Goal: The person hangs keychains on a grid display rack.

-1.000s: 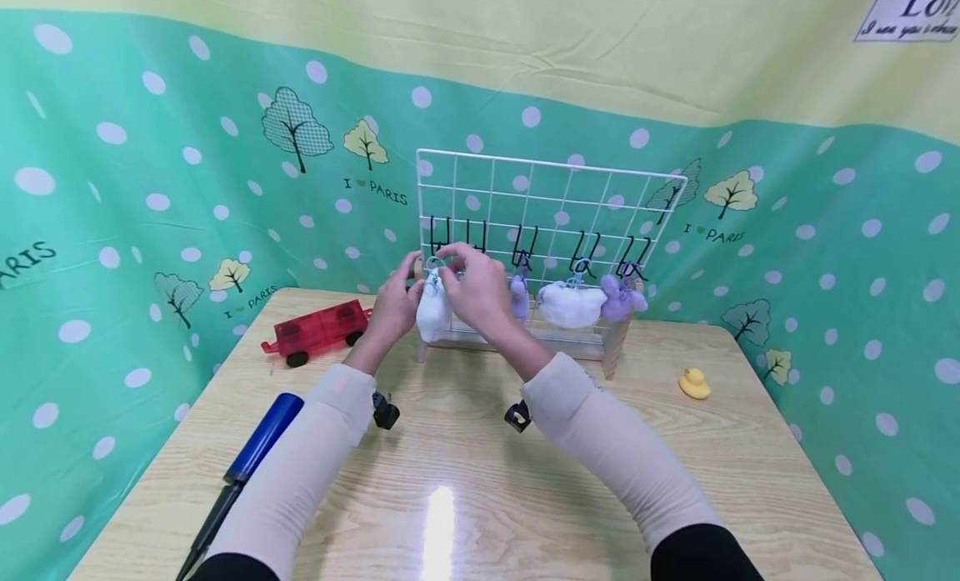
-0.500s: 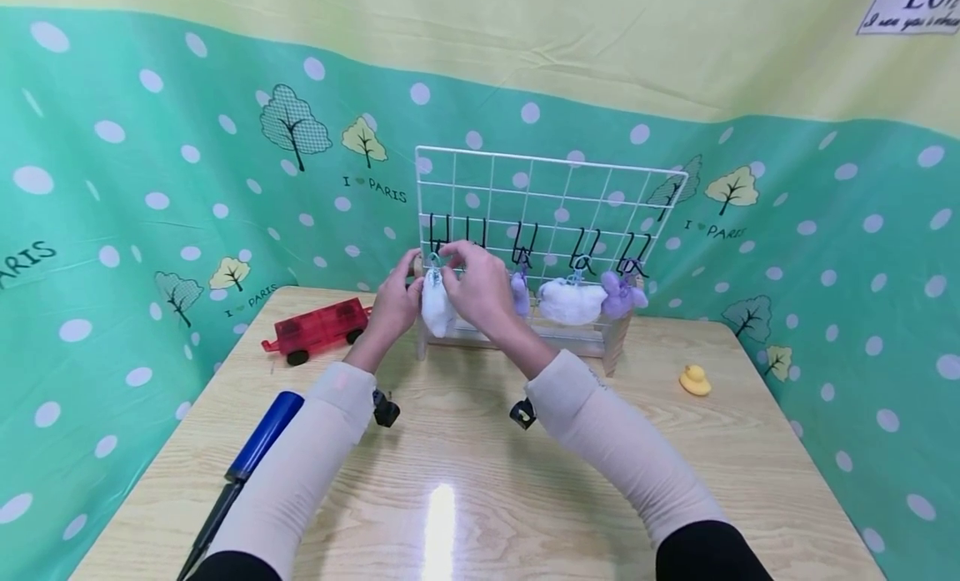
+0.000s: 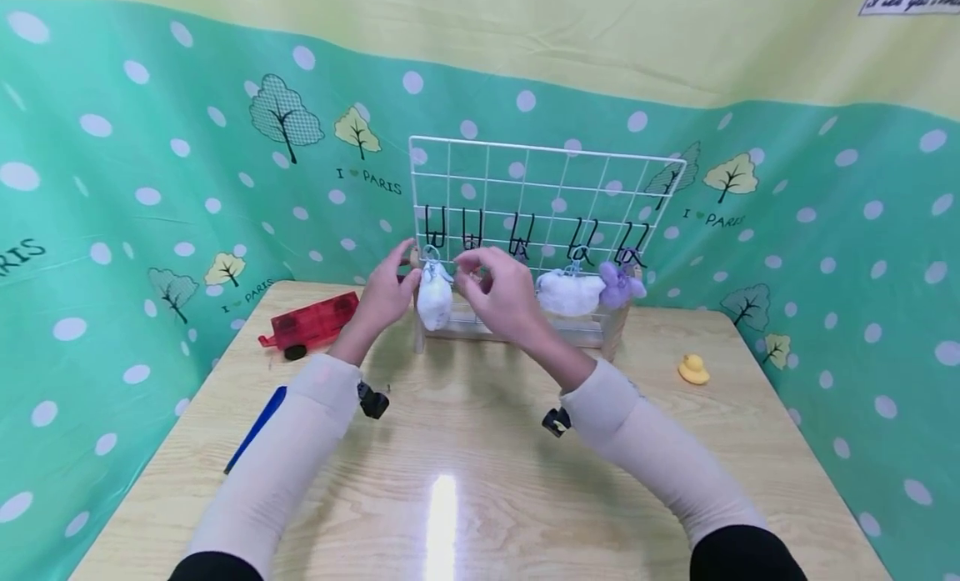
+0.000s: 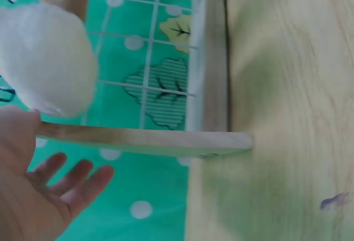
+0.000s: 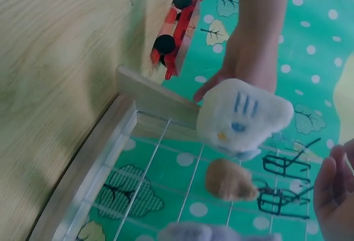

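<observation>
A small white plush keychain (image 3: pixel 435 299) hangs by a pale blue ring from the leftmost black hook (image 3: pixel 435 237) of a white wire rack (image 3: pixel 547 149). The right wrist view shows blue stripes on this plush (image 5: pixel 240 114). My left hand (image 3: pixel 384 295) is at the rack's left end, against its wooden side post (image 4: pixel 138 137), fingers loosely extended; whether it touches the plush is unclear. My right hand (image 3: pixel 504 296) is just right of the plush, apart from it, fingers loosely bent and holding nothing. A brown plush (image 5: pixel 228 180) hangs beside it, mostly hidden in the head view.
Farther right on the rack hang another white plush (image 3: pixel 570 293) and a purple plush (image 3: pixel 619 286). A red toy wagon (image 3: pixel 311 323) stands on the table's left, with a blue-ended object (image 3: pixel 258 428) nearer me, partly behind my sleeve. A yellow duck (image 3: pixel 693 370) sits at right.
My right hand has moved right, off the white plush's ring, and now covers the hanging things in the middle. The plush stays on the hook. The head view has tilted slightly downward.
</observation>
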A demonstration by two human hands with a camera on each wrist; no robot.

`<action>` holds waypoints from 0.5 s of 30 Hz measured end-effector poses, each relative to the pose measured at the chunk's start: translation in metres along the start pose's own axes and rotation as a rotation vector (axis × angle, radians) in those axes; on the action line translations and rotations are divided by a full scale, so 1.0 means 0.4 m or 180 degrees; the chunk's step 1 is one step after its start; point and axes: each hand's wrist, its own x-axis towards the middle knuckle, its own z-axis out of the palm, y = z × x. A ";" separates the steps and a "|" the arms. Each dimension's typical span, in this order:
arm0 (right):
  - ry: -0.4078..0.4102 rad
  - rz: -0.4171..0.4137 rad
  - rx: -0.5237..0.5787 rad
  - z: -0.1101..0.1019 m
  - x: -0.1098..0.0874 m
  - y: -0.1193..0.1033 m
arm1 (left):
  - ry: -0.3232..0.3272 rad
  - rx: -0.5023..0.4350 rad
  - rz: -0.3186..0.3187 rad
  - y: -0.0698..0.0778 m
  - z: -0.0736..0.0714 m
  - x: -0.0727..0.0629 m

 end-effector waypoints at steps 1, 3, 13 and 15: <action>-0.0043 -0.0016 0.0047 -0.009 -0.010 0.003 | -0.0019 0.0001 -0.0012 0.007 -0.009 -0.007; -0.0152 -0.0054 0.0089 -0.028 -0.032 0.014 | 0.0003 0.0028 -0.0001 0.024 -0.026 -0.025; -0.1169 0.0129 -0.0118 -0.123 -0.145 0.076 | 0.0169 0.0582 0.0981 0.131 -0.074 -0.130; -0.1329 0.0025 -0.0300 -0.137 -0.163 0.089 | -0.0002 0.0844 0.1260 0.151 -0.065 -0.149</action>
